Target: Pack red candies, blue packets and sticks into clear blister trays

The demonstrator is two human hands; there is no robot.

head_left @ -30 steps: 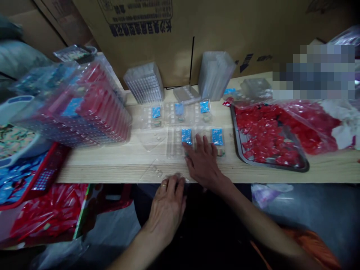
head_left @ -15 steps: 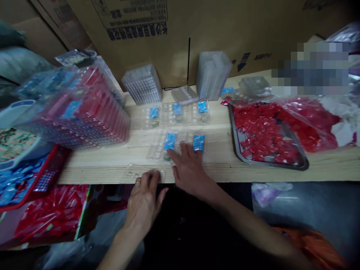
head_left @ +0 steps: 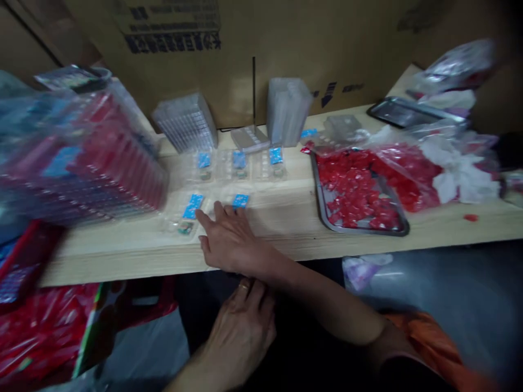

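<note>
On the pale wooden worktop (head_left: 286, 239), an open right hand (head_left: 231, 234) spreads over a clear plastic blister tray (head_left: 175, 226) of blue sachets (head_left: 193, 207); the curled left hand (head_left: 241, 332) shows no clear grip.

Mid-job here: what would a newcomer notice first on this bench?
The metal tray heaped with red pieces stands out at right on the wooden bench. At left towers a stack of clear trays showing red inside. Centre, the right hand lies at clear blister packs with blue cards.

large cardboard cartons (head_left: 261, 60) behind, pale pine workbench (head_left: 286, 234), dim light
</note>
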